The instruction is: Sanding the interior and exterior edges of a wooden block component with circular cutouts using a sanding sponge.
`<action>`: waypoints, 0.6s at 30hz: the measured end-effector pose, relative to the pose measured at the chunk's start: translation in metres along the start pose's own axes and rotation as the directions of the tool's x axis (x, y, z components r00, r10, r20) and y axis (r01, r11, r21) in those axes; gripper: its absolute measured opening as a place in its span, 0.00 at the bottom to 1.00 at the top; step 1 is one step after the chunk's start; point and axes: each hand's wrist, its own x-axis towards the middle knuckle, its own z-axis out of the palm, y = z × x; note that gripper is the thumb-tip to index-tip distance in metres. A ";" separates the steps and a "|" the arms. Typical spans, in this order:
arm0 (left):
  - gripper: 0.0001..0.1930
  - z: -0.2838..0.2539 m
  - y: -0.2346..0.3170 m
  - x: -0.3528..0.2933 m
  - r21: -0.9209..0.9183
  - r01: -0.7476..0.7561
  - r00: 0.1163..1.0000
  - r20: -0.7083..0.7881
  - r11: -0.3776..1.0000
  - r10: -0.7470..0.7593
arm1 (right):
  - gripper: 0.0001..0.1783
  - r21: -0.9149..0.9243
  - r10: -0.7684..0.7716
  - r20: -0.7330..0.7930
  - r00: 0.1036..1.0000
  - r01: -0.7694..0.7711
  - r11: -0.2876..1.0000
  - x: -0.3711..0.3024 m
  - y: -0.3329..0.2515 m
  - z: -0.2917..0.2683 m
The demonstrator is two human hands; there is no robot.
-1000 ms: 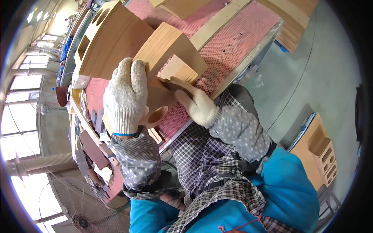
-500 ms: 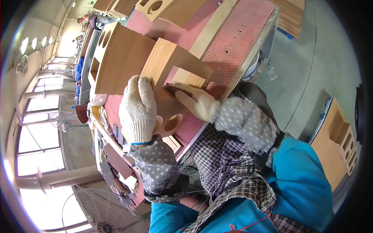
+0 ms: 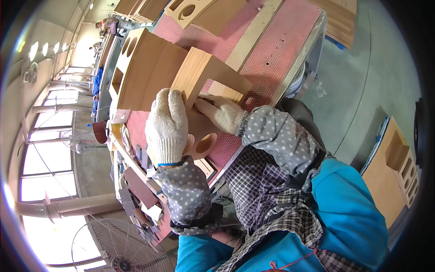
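Observation:
A wooden speaker cabinet [image 3: 195, 75] with a rectangular opening and round holes lies tilted on the bench in front of me. My left hand [image 3: 167, 127], in a white knit glove, holds its left side, fingers close together and bent at the tips; the thumb is hidden. My right hand [image 3: 222, 113], also gloved, has its fingers closed and pushed in at the edge of the rectangular opening. A dark sliver shows by those fingertips, too small to name. Inside the opening a pale wooden inner piece [image 3: 224, 91] is visible.
Another cabinet [image 3: 147, 72] stands close on the left, and one more [image 3: 206, 16] lies at the far side. Pink mesh matting [image 3: 281, 50] covers the bench, crossed by a wooden strip [image 3: 253, 34]. A fan [image 3: 122, 247] stands lower left; a cabinet [image 3: 389, 167] sits at the right.
My right hand has drawn slightly left, its fingers more bent and deeper at the opening's edge. My left hand keeps its place on the cabinet. The whole view has shifted slightly.

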 end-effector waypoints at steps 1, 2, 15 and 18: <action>0.17 0.000 0.001 -0.001 -0.002 -0.001 1.000 -0.003 1.000 0.001 | 0.27 -0.058 0.078 0.046 0.996 -0.076 0.995 0.003 -0.005 -0.001; 0.17 -0.002 0.002 -0.002 0.006 0.009 1.000 -0.019 1.000 -0.009 | 0.28 -0.063 -0.078 0.050 0.996 0.081 0.995 -0.007 -0.007 0.001; 0.14 0.002 -0.008 -0.003 -0.028 -0.012 1.000 -0.027 1.000 0.011 | 0.33 -0.086 0.056 0.187 0.981 -0.040 0.996 -0.029 -0.037 -0.006; 0.13 0.004 -0.007 -0.004 0.028 -0.095 0.994 -0.045 0.995 0.096 | 0.45 -0.339 -0.196 0.047 0.979 0.200 0.919 -0.055 -0.021 0.004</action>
